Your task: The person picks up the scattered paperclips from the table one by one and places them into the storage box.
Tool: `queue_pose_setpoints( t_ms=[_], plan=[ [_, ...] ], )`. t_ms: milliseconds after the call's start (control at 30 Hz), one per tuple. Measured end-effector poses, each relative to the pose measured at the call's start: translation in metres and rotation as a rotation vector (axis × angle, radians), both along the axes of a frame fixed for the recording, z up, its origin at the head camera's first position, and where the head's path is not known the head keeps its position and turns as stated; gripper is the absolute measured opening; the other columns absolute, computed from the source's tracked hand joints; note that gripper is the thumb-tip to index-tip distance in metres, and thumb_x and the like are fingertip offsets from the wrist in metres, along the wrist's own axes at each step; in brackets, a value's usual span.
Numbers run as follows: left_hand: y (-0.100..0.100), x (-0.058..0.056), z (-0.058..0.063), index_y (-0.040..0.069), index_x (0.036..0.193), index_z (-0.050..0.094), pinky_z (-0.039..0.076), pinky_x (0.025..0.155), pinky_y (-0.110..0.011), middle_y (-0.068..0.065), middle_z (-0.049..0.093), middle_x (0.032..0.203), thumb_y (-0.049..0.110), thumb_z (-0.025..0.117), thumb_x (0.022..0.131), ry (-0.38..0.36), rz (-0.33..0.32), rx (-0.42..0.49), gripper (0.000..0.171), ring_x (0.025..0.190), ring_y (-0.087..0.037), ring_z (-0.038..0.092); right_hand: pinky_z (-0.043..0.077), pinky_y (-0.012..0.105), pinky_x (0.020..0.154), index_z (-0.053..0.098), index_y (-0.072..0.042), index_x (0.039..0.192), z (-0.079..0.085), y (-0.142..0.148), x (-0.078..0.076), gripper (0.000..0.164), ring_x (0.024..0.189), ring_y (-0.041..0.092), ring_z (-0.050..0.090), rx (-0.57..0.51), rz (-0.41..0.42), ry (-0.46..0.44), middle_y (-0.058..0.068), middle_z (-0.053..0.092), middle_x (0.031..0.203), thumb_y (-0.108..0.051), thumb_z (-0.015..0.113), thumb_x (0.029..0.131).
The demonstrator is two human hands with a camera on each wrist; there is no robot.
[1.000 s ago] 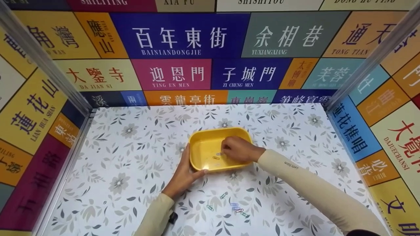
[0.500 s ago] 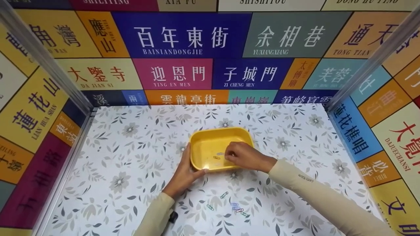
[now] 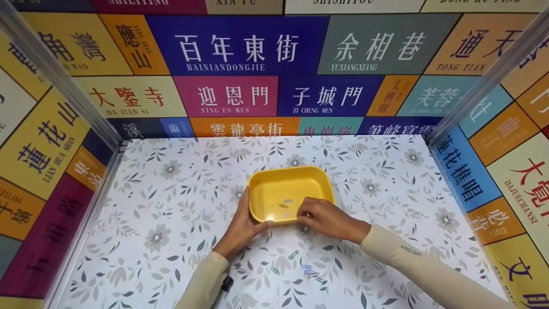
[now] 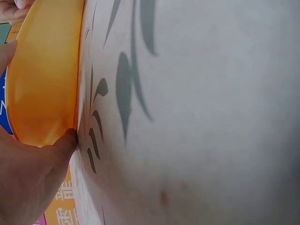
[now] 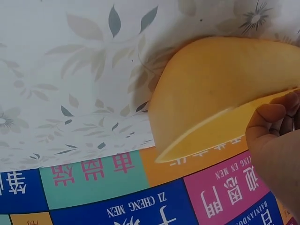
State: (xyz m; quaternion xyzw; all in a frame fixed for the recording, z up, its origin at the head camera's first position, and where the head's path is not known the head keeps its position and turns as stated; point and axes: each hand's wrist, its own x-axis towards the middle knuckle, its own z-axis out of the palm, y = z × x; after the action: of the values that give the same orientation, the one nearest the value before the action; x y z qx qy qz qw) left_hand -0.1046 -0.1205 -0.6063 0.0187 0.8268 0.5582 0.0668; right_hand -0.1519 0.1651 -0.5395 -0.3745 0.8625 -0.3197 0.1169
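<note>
A yellow plastic basin [image 3: 274, 186] stands on the table, several small paper clips in it, among them an orange one [image 3: 283, 206] and a pale one [image 3: 288, 201]. My left hand [image 3: 242, 225] grips its near left corner, thumb along the near side and fingers along the left side; the left wrist view shows the thumb [image 4: 65, 143] low against the wall. Over the near right rim is my right hand [image 3: 324, 216], fingers curled and tips close together. In the right wrist view that hand [image 5: 276, 136] is partly cut off, and whether anything sits between its fingertips cannot be made out.
Loose paper clips lie on the flower-patterned tabletop [image 3: 171, 206] in front of the basin: a green one [image 3: 293, 255], another green one [image 3: 275, 271], and a cluster with a purple clip [image 3: 307, 269] and a red clip [image 3: 314, 275]. Printed panels [image 3: 240, 47] wall the table at back and sides.
My right hand has drawn back from inside the basin toward its near right rim. The left hand, the basin and the visible clips stay where they were.
</note>
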Motion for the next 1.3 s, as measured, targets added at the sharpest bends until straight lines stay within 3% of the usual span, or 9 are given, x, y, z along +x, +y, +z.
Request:
queue_pose_setpoints(
  t_ms=[200, 467, 667, 933, 1300],
  plan=[
    [-0.001, 0.0, -0.001, 0.024, 0.179, -0.001, 0.006, 0.137, -0.054, -0.003, 0.001, 0.186, 0.049, 0.09, 0.084, 0.01, -0.018, -0.021, 0.134, 0.171, -0.025, 0.004, 0.058, 0.029, 0.079, 0.079, -0.011, 0.104, -0.007, 0.005, 0.017, 0.004, 0.088, 0.008, 0.062, -0.075, 0.03, 0.057, -0.006, 0.069, 0.098, -0.008, 0.076, 0.104],
    [-0.002, -0.001, 0.001, 0.024, 0.179, -0.003, 0.009, 0.137, -0.055, 0.0, 0.001, 0.186, 0.035, 0.085, 0.084, 0.019, -0.035, -0.017, 0.13, 0.171, -0.026, 0.005, 0.06, 0.025, 0.079, 0.078, -0.011, 0.105, -0.017, 0.006, 0.039, 0.006, 0.088, 0.007, 0.063, -0.152, 0.122, 0.127, -0.005, 0.069, 0.098, -0.006, 0.077, 0.102],
    [-0.003, -0.001, 0.0, 0.017, 0.179, -0.003, 0.01, 0.137, -0.057, -0.008, 0.001, 0.186, 0.033, 0.084, 0.086, 0.023, -0.046, -0.028, 0.128, 0.171, -0.031, 0.004, 0.057, 0.025, 0.078, 0.079, -0.01, 0.105, -0.031, 0.007, 0.049, 0.005, 0.088, 0.008, 0.061, -0.114, 0.149, 0.115, -0.004, 0.068, 0.099, -0.006, 0.077, 0.102],
    [0.0, 0.0, 0.001, 0.021, 0.179, -0.003, 0.007, 0.137, -0.056, -0.005, 0.0, 0.186, 0.034, 0.086, 0.086, -0.013, -0.019, -0.036, 0.129, 0.171, -0.029, 0.003, 0.057, 0.027, 0.082, 0.08, -0.01, 0.107, -0.047, 0.01, 0.056, 0.005, 0.092, 0.008, 0.06, -0.077, 0.175, 0.098, -0.003, 0.068, 0.102, -0.008, 0.076, 0.103],
    [-0.001, 0.001, 0.002, 0.023, 0.179, -0.002, 0.006, 0.137, -0.055, 0.0, 0.0, 0.186, 0.043, 0.086, 0.085, -0.016, -0.017, -0.039, 0.131, 0.171, -0.025, 0.002, 0.056, 0.026, 0.08, 0.079, -0.012, 0.105, -0.069, 0.011, 0.063, 0.005, 0.089, 0.009, 0.06, -0.073, 0.185, 0.211, -0.004, 0.064, 0.099, -0.01, 0.08, 0.1]
  ],
)
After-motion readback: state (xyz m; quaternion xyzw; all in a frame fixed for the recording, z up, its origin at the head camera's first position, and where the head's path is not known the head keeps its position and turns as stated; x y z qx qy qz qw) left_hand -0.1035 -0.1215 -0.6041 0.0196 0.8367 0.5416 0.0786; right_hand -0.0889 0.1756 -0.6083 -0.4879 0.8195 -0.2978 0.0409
